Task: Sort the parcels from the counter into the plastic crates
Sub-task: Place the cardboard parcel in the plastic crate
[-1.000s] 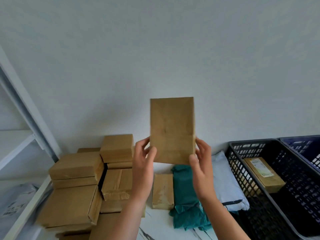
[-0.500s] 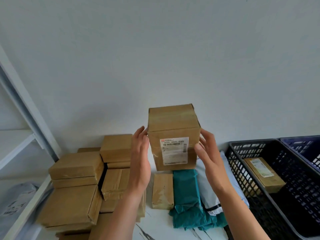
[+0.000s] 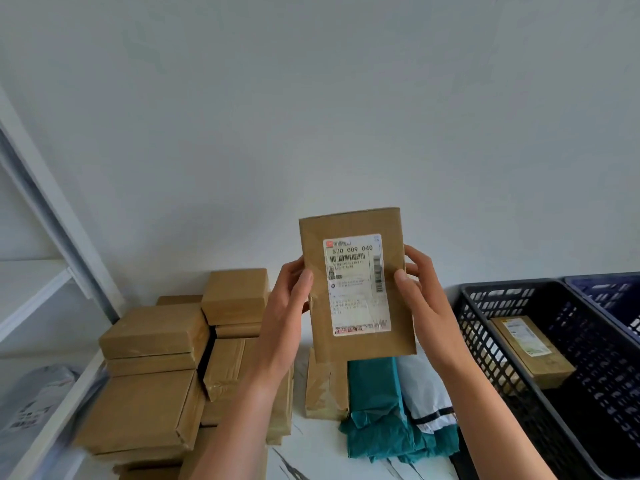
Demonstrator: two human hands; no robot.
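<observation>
I hold a brown cardboard parcel [image 3: 356, 344] upright in front of me, its white shipping label facing the camera. My left hand [image 3: 282, 317] grips its left edge and my right hand [image 3: 424, 299] grips its right edge. Below it on the white counter [image 3: 311, 455] lie a small brown box [image 3: 323, 389], a green soft parcel [image 3: 375, 410] and a grey-white poly bag [image 3: 424, 396]. A stack of brown boxes [image 3: 152, 372] fills the counter's left side. At the right stands a black plastic crate [image 3: 512, 379] holding one labelled brown box [image 3: 530, 348].
A dark blue crate [image 3: 609, 296] sits beyond the black one at the far right. White shelving [image 3: 41, 271] runs along the left, with a grey bag [image 3: 31, 407] on its lower shelf. A plain white wall is behind everything.
I have turned the parcel in my hands: its blank side faced me, then an edge, and now the labelled face points at the camera. Both hands have shifted along its sides.
</observation>
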